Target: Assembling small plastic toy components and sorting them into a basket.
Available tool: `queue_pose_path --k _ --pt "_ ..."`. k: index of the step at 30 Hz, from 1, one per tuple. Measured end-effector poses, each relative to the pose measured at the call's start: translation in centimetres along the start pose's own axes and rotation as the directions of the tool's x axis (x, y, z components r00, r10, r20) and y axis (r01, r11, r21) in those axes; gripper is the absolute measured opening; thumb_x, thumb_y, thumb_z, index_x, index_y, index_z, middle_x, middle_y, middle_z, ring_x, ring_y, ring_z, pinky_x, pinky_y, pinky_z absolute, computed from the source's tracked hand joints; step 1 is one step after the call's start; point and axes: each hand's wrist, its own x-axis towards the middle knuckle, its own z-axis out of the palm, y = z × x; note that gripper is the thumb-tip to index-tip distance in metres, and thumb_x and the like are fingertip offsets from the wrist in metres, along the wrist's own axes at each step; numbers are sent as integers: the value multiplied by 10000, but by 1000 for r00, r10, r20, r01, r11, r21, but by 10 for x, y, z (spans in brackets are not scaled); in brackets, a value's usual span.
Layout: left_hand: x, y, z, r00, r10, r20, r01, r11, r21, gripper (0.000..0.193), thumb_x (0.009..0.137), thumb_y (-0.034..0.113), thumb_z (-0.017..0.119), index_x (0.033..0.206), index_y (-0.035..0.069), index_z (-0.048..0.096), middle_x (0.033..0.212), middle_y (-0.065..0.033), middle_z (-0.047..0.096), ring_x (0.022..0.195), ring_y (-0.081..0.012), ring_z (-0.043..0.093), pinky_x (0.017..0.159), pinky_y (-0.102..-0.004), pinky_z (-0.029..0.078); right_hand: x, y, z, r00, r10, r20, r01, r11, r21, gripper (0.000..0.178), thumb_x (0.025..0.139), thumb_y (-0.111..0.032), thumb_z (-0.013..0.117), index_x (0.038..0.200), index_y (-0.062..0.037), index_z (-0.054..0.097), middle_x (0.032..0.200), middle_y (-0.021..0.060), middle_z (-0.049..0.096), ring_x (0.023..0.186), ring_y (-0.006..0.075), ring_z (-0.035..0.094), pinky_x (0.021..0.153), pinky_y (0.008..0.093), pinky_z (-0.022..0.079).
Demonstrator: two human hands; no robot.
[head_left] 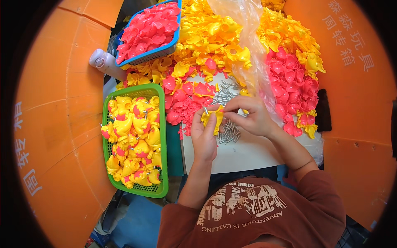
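Note:
My left hand (pixel 205 136) is closed around a yellow plastic toy part (pixel 214 121), thumb in front. A short silver metal pin (pixel 206 110) sticks up at its fingertips. My right hand (pixel 253 117) meets it from the right, thumb and forefinger pinched at the part's upper edge. What that pinch holds, if anything, is too small to make out. Loose silver metal pins (pixel 228 133) lie under and beyond both hands on the white work surface (pixel 248 155). Small pink plastic pieces (pixel 182 105) are heaped just left of them.
A green basket (pixel 164 165) at the left holds yellow-and-pink toy pieces with pins. Behind it stand a pale bottle (pixel 103 62) and a blue basket (pixel 175 39) of pink pieces. Yellow parts (pixel 206 31), a clear plastic bag (pixel 250 41) and pink shells (pixel 289 80) lie beyond; orange panels (pixel 62 103) flank the table.

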Motion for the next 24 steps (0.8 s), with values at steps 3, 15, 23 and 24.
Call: queue_pose_path --k 3,15,23,24 --pt "-2 -1 8 999 -1 46 1 1000 5 219 938 125 482 1132 23 465 1027 -107 593 758 -165 612 561 -237 455 -6 3 -4 991 -110 -69 105 991 -80 101 738 20 679 829 15 634 790 92 637 733 183 617 628 273 467" --pt "-13 -2 18 987 -74 139 91 989 -116 208 913 31 449 1118 15 477 909 -97 596 721 -167 599 562 -256 473 -6 -3 0 883 -450 -133 420 884 -206 227 677 17 707 896 -10 658 828 96 626 788 257 599 712 350 483" --pt "-14 -1 19 983 -78 166 97 989 -113 181 925 43 449 1101 8 476 900 -95 591 676 -149 575 558 -258 455 -8 -3 -2 859 -504 -85 464 839 -285 246 658 29 699 897 -11 661 864 98 622 809 268 597 718 346 488" --pt "-14 -1 19 983 -79 165 98 989 -115 181 925 43 449 1101 8 476 900 -95 591 676 -149 575 558 -258 455 -7 -2 -2 860 -503 -84 463 840 -284 246 658 29 699 897 -11 661 864 98 622 809 268 597 718 346 488"
